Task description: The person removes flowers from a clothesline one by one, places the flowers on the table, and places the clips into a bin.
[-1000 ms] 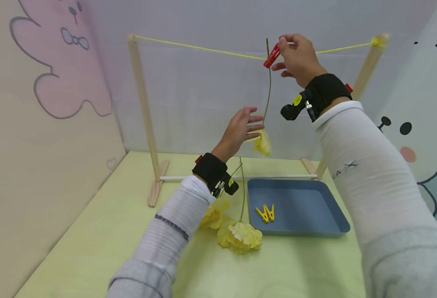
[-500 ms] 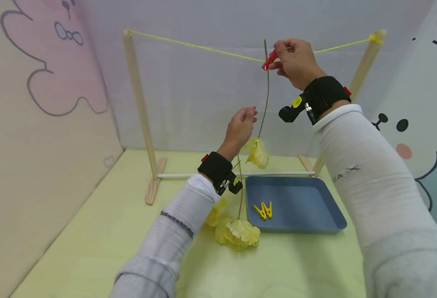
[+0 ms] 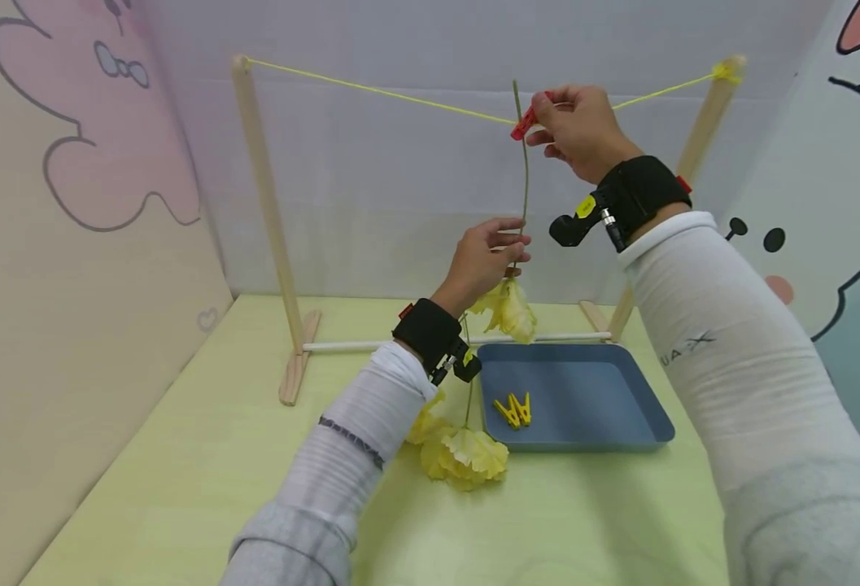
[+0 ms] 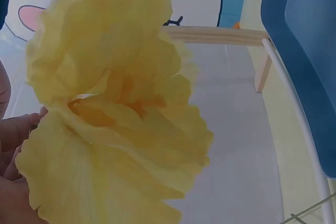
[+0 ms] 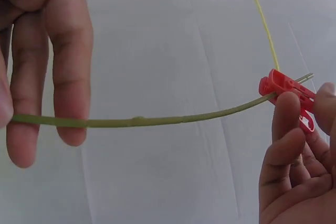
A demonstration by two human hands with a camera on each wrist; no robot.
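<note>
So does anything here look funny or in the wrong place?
Yes: the yellow flower hangs upside down, its stem pegged to the yellow string by a red clothespin. More yellow flowers lie on the table, heads down beside the blue tray, not in it.

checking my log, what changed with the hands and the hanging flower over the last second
The left hand, open and off the stem a second ago, now pinches the hanging flower's stem just above the bloom. The right hand keeps gripping the red clothespin on the yellow string. Blue tray and table flowers unchanged.
</note>
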